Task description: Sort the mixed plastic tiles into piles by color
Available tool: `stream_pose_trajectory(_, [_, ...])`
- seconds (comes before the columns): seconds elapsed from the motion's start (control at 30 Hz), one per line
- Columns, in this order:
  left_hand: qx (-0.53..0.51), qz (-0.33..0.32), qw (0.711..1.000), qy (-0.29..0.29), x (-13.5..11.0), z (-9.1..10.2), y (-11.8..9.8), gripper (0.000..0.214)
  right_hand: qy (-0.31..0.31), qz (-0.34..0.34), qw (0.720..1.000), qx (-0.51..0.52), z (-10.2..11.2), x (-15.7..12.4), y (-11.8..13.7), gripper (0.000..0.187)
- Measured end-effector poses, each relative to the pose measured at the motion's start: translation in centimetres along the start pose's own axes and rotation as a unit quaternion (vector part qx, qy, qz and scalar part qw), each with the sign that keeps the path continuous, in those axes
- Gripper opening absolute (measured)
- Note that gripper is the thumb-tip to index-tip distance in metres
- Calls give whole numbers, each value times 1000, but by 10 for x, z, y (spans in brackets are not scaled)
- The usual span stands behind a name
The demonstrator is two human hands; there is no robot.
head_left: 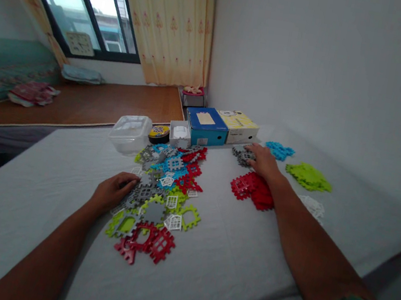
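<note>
A mixed heap of toothed plastic building pieces in grey, red, blue, green and white lies on the bed-like, sheet-covered surface. At its left edge rests my left hand, fingers curled in; whether anything is inside them is hidden. My right hand reaches forward to a small grey pile, its thumb and fingers around a grey building piece. Close by lie a red pile, a blue pile, a lime-green pile and a white pile, the last partly behind my right forearm.
Along the far edge stand a clear plastic tub, a round black-and-yellow tin, a small white box, a blue box and a yellow-and-white box. A white wall rises on the right.
</note>
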State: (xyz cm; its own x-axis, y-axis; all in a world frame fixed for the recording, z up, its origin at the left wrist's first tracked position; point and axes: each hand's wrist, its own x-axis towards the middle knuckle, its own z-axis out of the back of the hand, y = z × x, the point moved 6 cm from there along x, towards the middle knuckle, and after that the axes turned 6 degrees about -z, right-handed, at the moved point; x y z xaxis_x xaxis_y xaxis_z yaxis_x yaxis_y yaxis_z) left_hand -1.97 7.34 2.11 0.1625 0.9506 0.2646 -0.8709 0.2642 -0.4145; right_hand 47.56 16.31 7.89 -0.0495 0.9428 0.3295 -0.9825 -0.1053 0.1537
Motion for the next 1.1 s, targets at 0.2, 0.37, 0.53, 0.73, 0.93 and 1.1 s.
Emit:
stream_pose_trajectory(0.2, [3,4,1000,0,0,0,-1,45,166,117,978,54,13,-34,34,48])
stream_pose_trajectory(0.37, [4,6,1000,3,0,0,0,47,273,134,951,-51,2,-62,56,66])
stream_pose_trajectory(0.53, [0,15,1000,11,0,-3,3,48,276,122,952,-52,4,-58,54,60])
stream_pose_trajectory(0.73, [3,11,1000,7,0,-3,4,46,260,67,963,-23,22,-53,43,63])
stream_pose_trajectory(0.93, [15,1,1000,4,1,1,-2,45,242,64,963,-98,19,-56,39,62])
stream_pose_trajectory(1.1, [22,1,1000,9,1,0,0,44,220,99,966,-95,23,-56,44,52])
